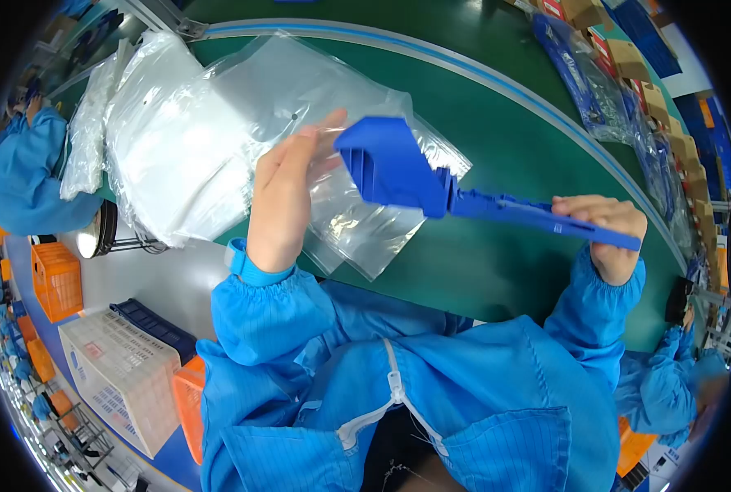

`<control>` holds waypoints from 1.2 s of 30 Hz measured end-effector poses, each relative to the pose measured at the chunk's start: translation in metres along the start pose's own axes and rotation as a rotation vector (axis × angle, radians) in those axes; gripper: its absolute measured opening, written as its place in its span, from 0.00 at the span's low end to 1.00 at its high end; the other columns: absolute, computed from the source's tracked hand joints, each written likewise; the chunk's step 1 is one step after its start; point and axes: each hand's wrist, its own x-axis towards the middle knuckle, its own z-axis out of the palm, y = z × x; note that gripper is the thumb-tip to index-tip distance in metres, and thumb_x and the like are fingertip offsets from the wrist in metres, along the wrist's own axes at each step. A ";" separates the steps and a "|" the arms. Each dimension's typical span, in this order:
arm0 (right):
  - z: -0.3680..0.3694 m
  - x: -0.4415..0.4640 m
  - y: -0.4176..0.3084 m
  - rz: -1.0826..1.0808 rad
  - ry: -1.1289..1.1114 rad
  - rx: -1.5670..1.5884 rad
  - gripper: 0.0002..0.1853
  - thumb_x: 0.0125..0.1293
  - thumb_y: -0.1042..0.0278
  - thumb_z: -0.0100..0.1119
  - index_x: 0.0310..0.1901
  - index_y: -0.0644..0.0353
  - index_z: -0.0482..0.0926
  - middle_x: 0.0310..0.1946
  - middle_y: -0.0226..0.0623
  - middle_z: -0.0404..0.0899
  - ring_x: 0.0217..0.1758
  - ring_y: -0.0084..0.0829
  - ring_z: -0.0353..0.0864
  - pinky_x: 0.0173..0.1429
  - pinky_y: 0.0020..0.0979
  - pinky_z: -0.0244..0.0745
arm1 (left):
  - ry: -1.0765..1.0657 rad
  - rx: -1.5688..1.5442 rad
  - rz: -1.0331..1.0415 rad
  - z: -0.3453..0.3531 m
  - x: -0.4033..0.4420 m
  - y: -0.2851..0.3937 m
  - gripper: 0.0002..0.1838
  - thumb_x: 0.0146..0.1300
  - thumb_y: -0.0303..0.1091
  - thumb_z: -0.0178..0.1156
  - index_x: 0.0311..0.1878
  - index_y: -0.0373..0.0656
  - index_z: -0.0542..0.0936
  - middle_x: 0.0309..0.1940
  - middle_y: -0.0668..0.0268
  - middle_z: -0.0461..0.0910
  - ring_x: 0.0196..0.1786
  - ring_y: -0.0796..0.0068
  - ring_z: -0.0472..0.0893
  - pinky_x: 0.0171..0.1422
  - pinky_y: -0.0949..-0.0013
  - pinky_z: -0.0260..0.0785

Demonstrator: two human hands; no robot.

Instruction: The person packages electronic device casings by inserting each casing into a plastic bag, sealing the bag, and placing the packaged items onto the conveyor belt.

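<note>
My right hand [607, 234] is closed round the narrow end of a long blue plastic part [394, 168]. Its wide, hollow, ribbed head reaches left over the table, close to my left hand [287, 184]. At my left fingers is a clear plastic bag [361, 234], which they seem to pinch; the fingertips are blurred and partly seen through film. Part of this bag lies beneath the blue head. To the left of that hand spreads a stack of clear plastic bags [181, 139] on the green table [497, 271].
A metal rail [497, 78] curves along the table's far side. Beyond it, at right, lie blue parts in clear wrapping [575, 86] and cardboard boxes [628, 57]. A white crate [123, 373] and an orange crate [56, 281] stand at lower left. Co-workers in blue sit at both sides.
</note>
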 end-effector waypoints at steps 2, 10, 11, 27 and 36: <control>0.004 -0.001 -0.002 -0.017 -0.028 0.049 0.14 0.57 0.68 0.66 0.43 0.66 0.81 0.37 0.57 0.82 0.46 0.57 0.81 0.56 0.53 0.72 | -0.028 -0.038 -0.053 0.001 -0.001 0.006 0.24 0.72 0.43 0.43 0.56 0.30 0.74 0.54 0.50 0.76 0.56 0.64 0.76 0.62 0.66 0.64; 0.010 0.008 -0.007 -0.031 -0.024 -0.197 0.15 0.49 0.80 0.65 0.42 0.68 0.82 0.38 0.55 0.82 0.48 0.55 0.81 0.59 0.52 0.71 | -0.148 -0.030 -0.110 0.001 -0.005 0.007 0.24 0.73 0.40 0.41 0.60 0.29 0.70 0.59 0.52 0.73 0.58 0.66 0.74 0.65 0.67 0.61; 0.012 0.011 -0.010 -0.040 -0.074 -0.277 0.15 0.49 0.79 0.65 0.41 0.68 0.82 0.38 0.54 0.82 0.48 0.54 0.81 0.59 0.51 0.71 | -0.142 -0.004 -0.061 0.002 -0.004 0.007 0.23 0.73 0.40 0.41 0.60 0.29 0.70 0.59 0.53 0.72 0.58 0.66 0.73 0.66 0.67 0.61; 0.095 0.018 0.014 -0.317 -0.460 -1.171 0.19 0.54 0.69 0.56 0.50 0.60 0.78 0.52 0.43 0.76 0.55 0.43 0.77 0.60 0.45 0.71 | -0.366 0.838 0.853 0.064 -0.032 0.009 0.20 0.63 0.30 0.48 0.56 0.34 0.75 0.58 0.50 0.73 0.64 0.52 0.69 0.71 0.45 0.48; 0.114 0.069 0.044 -0.119 -0.413 -1.273 0.28 0.56 0.58 0.53 0.61 0.51 0.70 0.64 0.36 0.66 0.63 0.43 0.67 0.66 0.51 0.61 | -0.316 0.756 1.023 0.082 -0.054 0.004 0.21 0.53 0.33 0.58 0.51 0.35 0.79 0.53 0.52 0.76 0.59 0.54 0.75 0.65 0.49 0.62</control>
